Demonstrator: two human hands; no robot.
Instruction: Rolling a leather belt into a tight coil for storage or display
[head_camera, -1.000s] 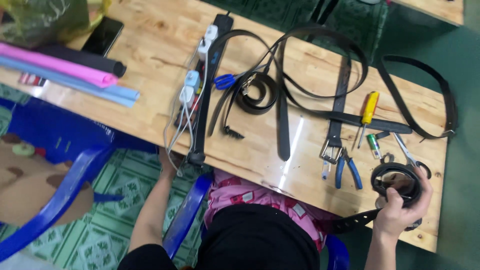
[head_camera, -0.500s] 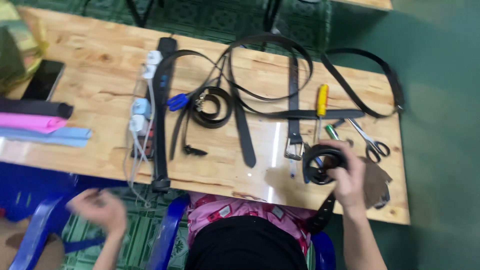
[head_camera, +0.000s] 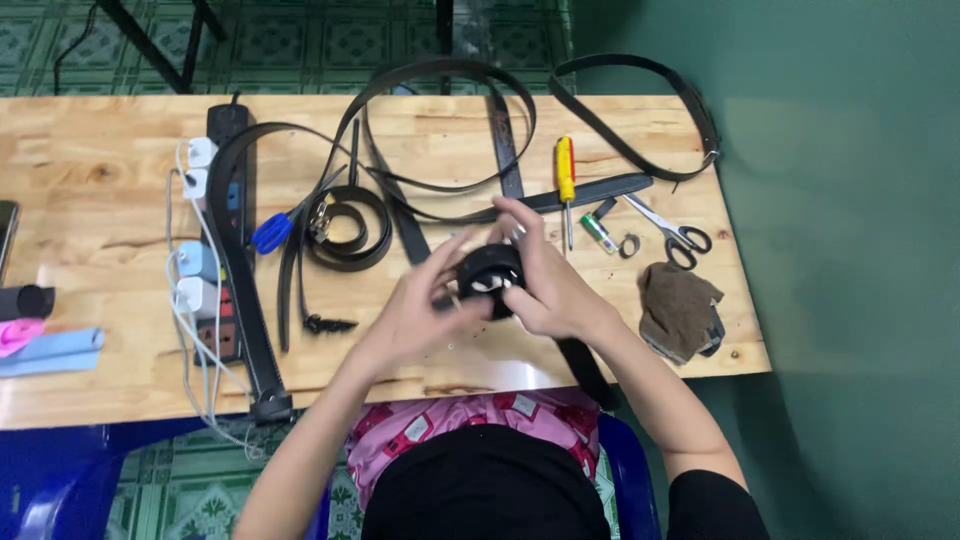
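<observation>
I see the coiled black leather belt held just above the pale wooden table, its roll opening facing up toward me and its loose tail running down past the table's near edge. My left hand and right hand both curl closed around the smooth coil.

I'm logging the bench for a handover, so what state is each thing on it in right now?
Rolled belt: coiled, held by both hands.
Left hand: closed on the coil.
Right hand: closed on the coil.
Scissors: shut, lying flat.
Yellow screwdriver: lying flat, untouched.
Power strip: chargers plugged in.
Brown cloth: crumpled.
</observation>
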